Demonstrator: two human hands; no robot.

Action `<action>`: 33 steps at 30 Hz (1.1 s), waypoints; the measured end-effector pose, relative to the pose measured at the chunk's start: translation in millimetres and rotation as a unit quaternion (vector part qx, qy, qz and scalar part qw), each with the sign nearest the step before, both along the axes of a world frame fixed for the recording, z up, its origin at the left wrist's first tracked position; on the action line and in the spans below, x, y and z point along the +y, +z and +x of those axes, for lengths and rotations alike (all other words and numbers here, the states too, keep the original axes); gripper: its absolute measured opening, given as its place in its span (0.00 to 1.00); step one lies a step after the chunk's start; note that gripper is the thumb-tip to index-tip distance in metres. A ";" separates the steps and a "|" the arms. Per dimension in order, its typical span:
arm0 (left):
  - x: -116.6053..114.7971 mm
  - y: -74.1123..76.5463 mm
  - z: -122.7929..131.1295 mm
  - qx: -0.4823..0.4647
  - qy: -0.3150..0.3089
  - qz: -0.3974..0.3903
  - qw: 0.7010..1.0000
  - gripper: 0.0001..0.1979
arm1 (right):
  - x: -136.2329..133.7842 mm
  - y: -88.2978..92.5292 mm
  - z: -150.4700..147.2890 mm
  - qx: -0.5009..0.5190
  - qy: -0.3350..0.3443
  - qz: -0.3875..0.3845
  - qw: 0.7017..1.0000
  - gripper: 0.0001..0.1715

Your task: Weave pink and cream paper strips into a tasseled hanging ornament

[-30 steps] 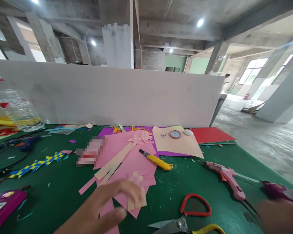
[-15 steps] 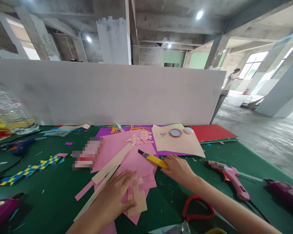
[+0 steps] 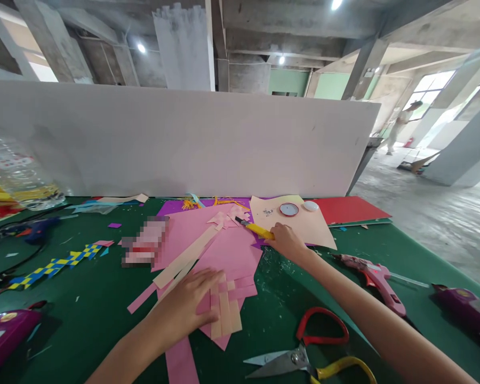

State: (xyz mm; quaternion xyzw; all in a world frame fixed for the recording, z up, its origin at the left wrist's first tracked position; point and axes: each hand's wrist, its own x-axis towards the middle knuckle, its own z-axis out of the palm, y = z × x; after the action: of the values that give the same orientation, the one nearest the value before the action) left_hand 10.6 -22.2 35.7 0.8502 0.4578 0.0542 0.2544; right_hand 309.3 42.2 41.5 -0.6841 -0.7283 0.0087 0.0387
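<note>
My right hand (image 3: 285, 241) is closed round a yellow utility knife (image 3: 260, 231), whose dark tip points left over the pink sheets. Fingers outstretched, my left hand (image 3: 194, 301) lies on the pink paper (image 3: 236, 256). Beside its thumb is a woven piece of pink and cream paper strips (image 3: 226, 314). Long cream strips (image 3: 188, 256) run diagonally under the left hand and across the pink paper. Small woven pieces (image 3: 228, 216) sit at the paper's far end. Purple paper (image 3: 172, 206) shows beneath the pink.
Scissors (image 3: 300, 357) with red and yellow handles lie open near the front edge. A pink glue gun (image 3: 378, 277) rests at right. A blue-yellow woven strip (image 3: 56, 266), a purple tool (image 3: 10, 338) and a plastic bottle (image 3: 20, 176) are left. A white board (image 3: 184, 144) stands behind.
My right hand has moved the utility knife away from me, toward the small woven pieces. The left hand stays on the pink paper. The camera has tilted slightly down.
</note>
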 end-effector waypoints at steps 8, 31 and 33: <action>1.2 -8.9 -2.1 -0.023 -0.027 0.045 0.998 0.31 | -41.5 6.0 -60.1 0.066 0.183 -0.037 0.980 0.26; 22.1 15.5 26.0 -0.122 0.040 -0.085 0.988 0.26 | -29.2 -10.5 -82.7 0.121 0.243 -0.101 0.957 0.30; 24.3 15.5 28.8 -0.141 0.035 -0.115 0.983 0.26 | -27.4 -7.8 -80.4 0.137 0.242 -0.112 0.954 0.29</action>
State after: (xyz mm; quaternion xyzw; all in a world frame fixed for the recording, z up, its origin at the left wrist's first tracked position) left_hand 39.4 2.2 51.2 0.7826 0.4499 0.1288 0.4106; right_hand 228.8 14.7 33.7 -0.4798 -0.8539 0.1930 0.0574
